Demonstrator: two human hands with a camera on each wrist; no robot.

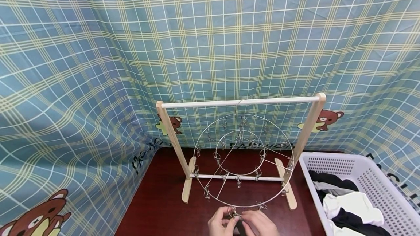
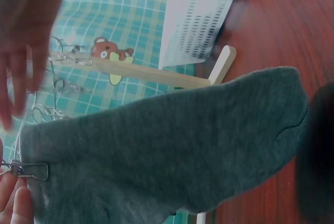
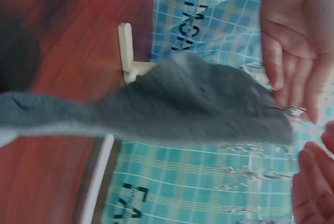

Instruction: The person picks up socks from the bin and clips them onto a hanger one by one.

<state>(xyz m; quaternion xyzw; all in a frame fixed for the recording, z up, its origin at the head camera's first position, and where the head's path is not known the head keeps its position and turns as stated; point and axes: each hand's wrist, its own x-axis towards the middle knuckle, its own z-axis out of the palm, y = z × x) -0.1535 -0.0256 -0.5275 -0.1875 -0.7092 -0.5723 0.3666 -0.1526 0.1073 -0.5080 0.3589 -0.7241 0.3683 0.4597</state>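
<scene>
At the lower rim of the round wire clip hanger point(image 1: 244, 205), my left hand point(image 1: 220, 222) pinches the handles of a metal wire clip point(image 2: 34, 171). The clip's jaws sit on the cuff of a grey sock point(image 2: 172, 145), which hangs down with its toe free. Close beside the cuff is my right hand point(image 1: 260, 223), its bent index finger near the clip in the head view. The right wrist view shows its fingers point(image 3: 310, 179) at the sock's corner; whether they pinch it I cannot tell. The sock point(image 3: 172, 101) is mostly hidden from the head.
The hanger hooks over the top bar of a wooden stand point(image 1: 210, 104), with several other clips around its two rings. To the right stands a white perforated basket point(image 1: 377, 177) holding black, grey and white clothing point(image 1: 352, 207). A checked curtain point(image 1: 223, 46) surrounds the dark red table point(image 1: 154, 192).
</scene>
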